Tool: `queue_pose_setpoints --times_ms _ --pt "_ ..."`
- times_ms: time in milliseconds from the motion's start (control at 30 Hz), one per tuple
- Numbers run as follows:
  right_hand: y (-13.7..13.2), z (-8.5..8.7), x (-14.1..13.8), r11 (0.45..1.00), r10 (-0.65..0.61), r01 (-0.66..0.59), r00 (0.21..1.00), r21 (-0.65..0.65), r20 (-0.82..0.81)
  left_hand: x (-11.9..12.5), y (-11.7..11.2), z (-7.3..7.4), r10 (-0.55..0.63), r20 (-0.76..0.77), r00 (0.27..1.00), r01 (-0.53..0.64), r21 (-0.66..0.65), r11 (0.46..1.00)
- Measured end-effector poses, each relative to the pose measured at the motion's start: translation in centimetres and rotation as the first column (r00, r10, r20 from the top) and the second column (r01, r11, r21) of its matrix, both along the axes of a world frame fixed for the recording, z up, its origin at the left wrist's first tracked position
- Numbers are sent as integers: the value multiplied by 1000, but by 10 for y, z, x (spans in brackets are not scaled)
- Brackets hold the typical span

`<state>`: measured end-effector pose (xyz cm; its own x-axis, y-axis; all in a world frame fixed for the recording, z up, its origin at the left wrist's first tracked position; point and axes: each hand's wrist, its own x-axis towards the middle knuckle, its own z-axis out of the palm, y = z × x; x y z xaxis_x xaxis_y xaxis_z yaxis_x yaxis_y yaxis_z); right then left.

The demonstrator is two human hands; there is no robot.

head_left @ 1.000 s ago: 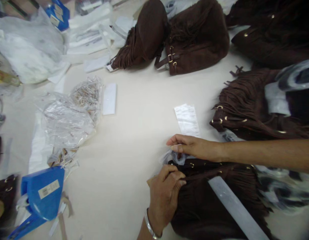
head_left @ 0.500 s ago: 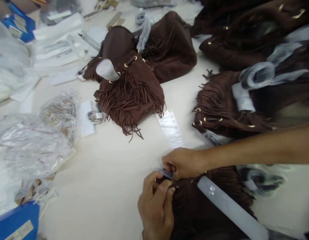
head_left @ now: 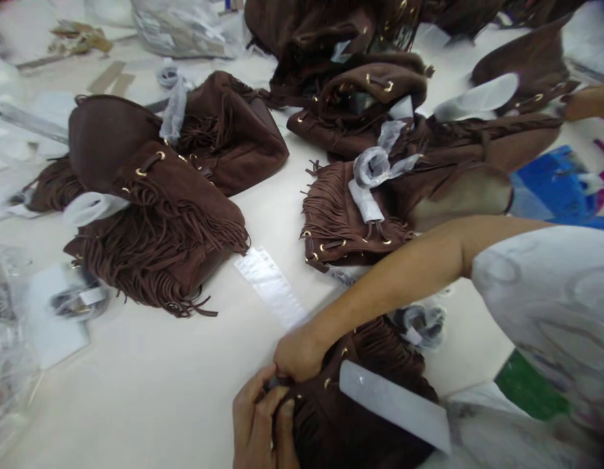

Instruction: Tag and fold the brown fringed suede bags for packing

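A dark brown fringed bag (head_left: 326,417) with gold eyelets lies at the lower middle. My left hand (head_left: 262,417) is closed on its left edge, thumb and fingers bent. Right against it, my right hand (head_left: 302,355) is closed in a fist at the same edge. A small dark piece shows between the two hands; what the right fingers grip is hidden. Across the bag runs a whitish wrapped strip (head_left: 394,404). Beyond my right hand lies a flat white packet (head_left: 270,286).
More brown fringed bags lie at left (head_left: 159,241) and beyond my right forearm (head_left: 331,202). A plastic-wrapped coil (head_left: 79,301) and clear plastic bags (head_left: 3,332) are on the left. Another person's hand (head_left: 592,103) shows at the far right, above a blue item (head_left: 550,185).
The view has swung right, so the table things appear farther left. My right hand has turned over at the bag's edge and its fingers are now mostly hidden. The left hand keeps its hold.
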<state>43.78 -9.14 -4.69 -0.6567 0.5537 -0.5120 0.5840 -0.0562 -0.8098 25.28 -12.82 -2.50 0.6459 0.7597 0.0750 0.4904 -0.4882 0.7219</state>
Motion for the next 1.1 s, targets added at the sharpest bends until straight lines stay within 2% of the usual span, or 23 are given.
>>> queue_pose_setpoints --times_ms 33,100,200,233,300,367,433,500,533,600,633,667,733,767,867,967,1033,1100 --pt "1 6 10 997 58 -60 998 -54 -39 -2 -1 -3 -20 -9 1000 20 36 999" --pt "-5 27 41 990 51 -64 993 -122 -106 -9 -3 -10 -55 -40 998 59 110 992" --pt "-33 61 95 987 -160 160 987 15 22 -16 -2 -18 -117 -75 990 129 177 976" --pt "-46 68 107 981 -188 186 980 48 61 -17 0 -20 -137 -78 987 149 185 971" --pt "-74 71 119 979 -194 184 974 92 117 -16 4 -21 -176 -82 981 188 183 965" --pt "-98 64 115 968 -213 184 962 169 173 -12 7 -20 -207 -98 973 221 165 961" --pt "-114 57 107 943 -258 196 941 270 218 -10 10 -18 -240 -121 963 255 134 958" --pt "-128 60 105 903 -321 240 928 357 189 -9 13 -15 -262 -142 955 277 105 955" --pt "-137 65 108 866 -380 291 912 407 155 -9 15 -12 -273 -153 950 289 93 953" --pt "-165 80 116 728 -580 445 805 521 124 -7 21 -3 -303 -191 934 320 63 945" --pt "-183 87 120 638 -695 518 706 570 137 -4 24 3 -324 -214 922 340 42 940" --pt "-203 92 123 556 -797 568 572 607 194 1 27 10 -348 -230 909 361 15 933" --pt "-242 93 123 488 -872 646 336 586 355 19 31 24 -400 -232 887 394 -76 916" --pt "-259 88 120 473 -868 695 261 541 423 30 31 31 -423 -215 880 401 -138 905" --pt "-289 58 103 400 -844 842 184 363 504 68 26 46 -479 -224 849 391 -345 853" --pt "-298 32 89 272 -867 920 108 283 486 93 16 49 -533 -320 783 389 -415 822" --pt "-301 31 88 190 -891 942 47 278 452 97 11 47 -545 -367 754 397 -406 823" --pt "-299 43 94 137 -915 935 -7 327 404 95 7 44 -551 -392 737 418 -376 827"
